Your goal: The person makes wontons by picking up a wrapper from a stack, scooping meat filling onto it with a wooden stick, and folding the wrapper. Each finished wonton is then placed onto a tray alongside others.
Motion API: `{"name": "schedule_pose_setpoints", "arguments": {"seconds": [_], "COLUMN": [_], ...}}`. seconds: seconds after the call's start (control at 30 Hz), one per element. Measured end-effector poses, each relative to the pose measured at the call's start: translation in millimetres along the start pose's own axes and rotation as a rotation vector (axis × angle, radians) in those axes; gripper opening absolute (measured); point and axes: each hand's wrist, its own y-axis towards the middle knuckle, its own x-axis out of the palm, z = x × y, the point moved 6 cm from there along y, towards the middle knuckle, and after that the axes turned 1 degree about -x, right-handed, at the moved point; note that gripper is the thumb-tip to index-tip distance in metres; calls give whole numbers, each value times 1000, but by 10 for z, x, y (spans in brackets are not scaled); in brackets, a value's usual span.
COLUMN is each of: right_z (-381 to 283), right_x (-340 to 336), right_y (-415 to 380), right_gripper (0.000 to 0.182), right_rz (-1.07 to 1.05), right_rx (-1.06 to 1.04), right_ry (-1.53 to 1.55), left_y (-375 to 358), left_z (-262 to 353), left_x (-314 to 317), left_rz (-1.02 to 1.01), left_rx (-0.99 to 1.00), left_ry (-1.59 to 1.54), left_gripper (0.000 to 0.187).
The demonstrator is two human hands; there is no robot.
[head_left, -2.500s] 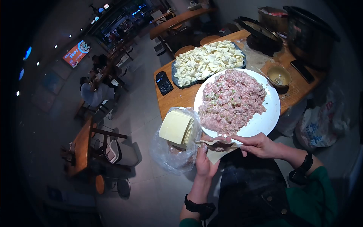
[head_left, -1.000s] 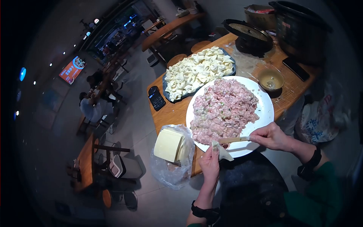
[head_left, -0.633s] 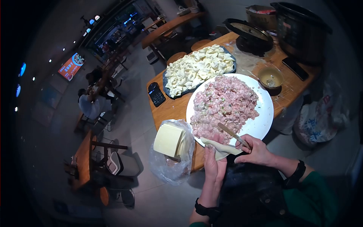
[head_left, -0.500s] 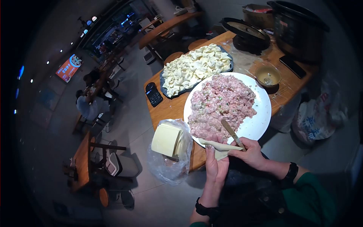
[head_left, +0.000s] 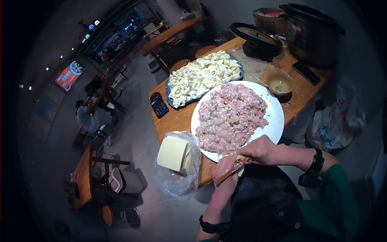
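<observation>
Wooden restaurant table (head_left: pixel 181 117): pale square dough wrapper (head_left: pixel 240 170), mostly hidden, is being cupped in left hand (head_left: pixel 225 174) while thin wooden spatula (head_left: pixel 230 172) is being gripped by right hand (head_left: pixel 263 150), pressed into it beside white round plate (head_left: pixel 276 117) of pink minced filling (head_left: pixel 231 117).

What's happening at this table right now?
A person is filling a dumpling wrapper. The left hand cups the wrapper at the table edge, while the right hand holds a wooden stick across it. Just beyond the hands sits a white plate piled with minced meat. A stack of wrappers lies in a plastic bag to the left, and a tray of folded dumplings sits further back.
</observation>
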Motion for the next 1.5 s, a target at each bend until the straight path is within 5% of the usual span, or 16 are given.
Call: {"name": "schedule_pose_setpoints", "arguments": {"seconds": [0.17,0.23,0.27,0.33,0.4,0.53,0.67,0.93,1.17,1.27,1.33,1.4,1.5], "right_z": [233,616,911,1192,1390,1345,996,632,390,328,220,84,91], "right_x": [-13,-133,-168,-369,-483,-334,-192,-395,-362,-324,-377,-381,-295], "right_y": [213,518,678,1038,1170,883,295,-598,-728,-740,-649,-570,-581], "right_gripper": [16,18,19,44,69,52,38,31,27,27,26,31,44], "right_rz": [-88,79,75,297,324,219,176,73,-53,-72,-58,-122,-180], "right_rx": [140,417,759,803,840,813,769,928,820,649,629,352,300], "right_ry": [-38,96,290,480,247,474,744,501,509,422,305,-21,-212], "left_y": [116,162,189,234,209,128,128,257,326,339,305,266,123], "left_z": [27,4,3,-18,-128,-517,-737,-681,-655,-919,-1273,-1337,-1396], "left_x": [-170,-381,-538,-839,-1131,-1512,-1598,-1615,-1568,-1632,-1754,-1827,-1702], "left_rz": [27,101,170,218,292,327,154,-27,-99,-146,153,374,515], "left_rx": [32,51,56,66,15,-56,-150,43,169,-37,-411,-536,-526], "left_ry": [77,144,203,188,330,436,548,538,623,496,-180,-558,-1242], "left_gripper": [50,51,52,50,41,30,20,11,8,5,9,18,35]}}
